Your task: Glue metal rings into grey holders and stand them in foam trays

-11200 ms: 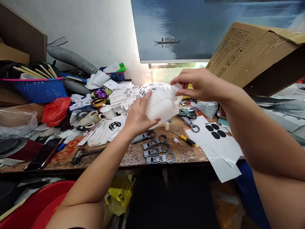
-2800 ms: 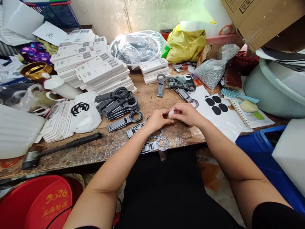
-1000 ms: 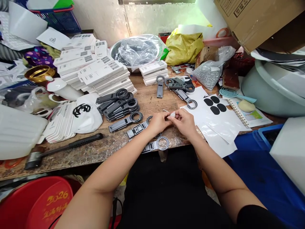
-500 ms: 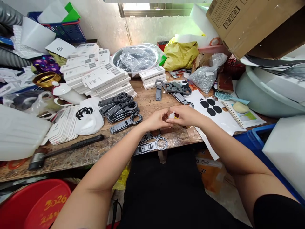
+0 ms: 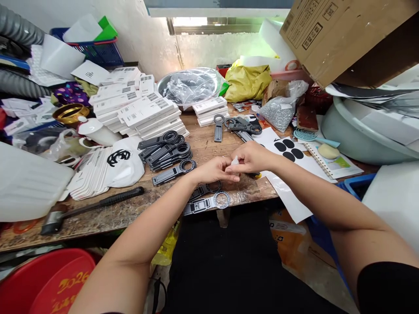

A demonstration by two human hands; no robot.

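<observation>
We see our left hand [image 5: 212,170] and right hand [image 5: 251,158] meeting fingertip to fingertip above the front edge of the worktop [image 5: 131,209], both pinched shut on one small white bottle [image 5: 234,162]. It looks translucent, with a narrow tip pointing up, its long axis roughly upright. Just below our left hand lie two grey ring-ended tools [image 5: 207,203]. Up and to the left of it sits a pile of black ones [image 5: 165,150], too overlapped to count. Beside our right hand, a white sheet [image 5: 288,150] carries four black ovals.
</observation>
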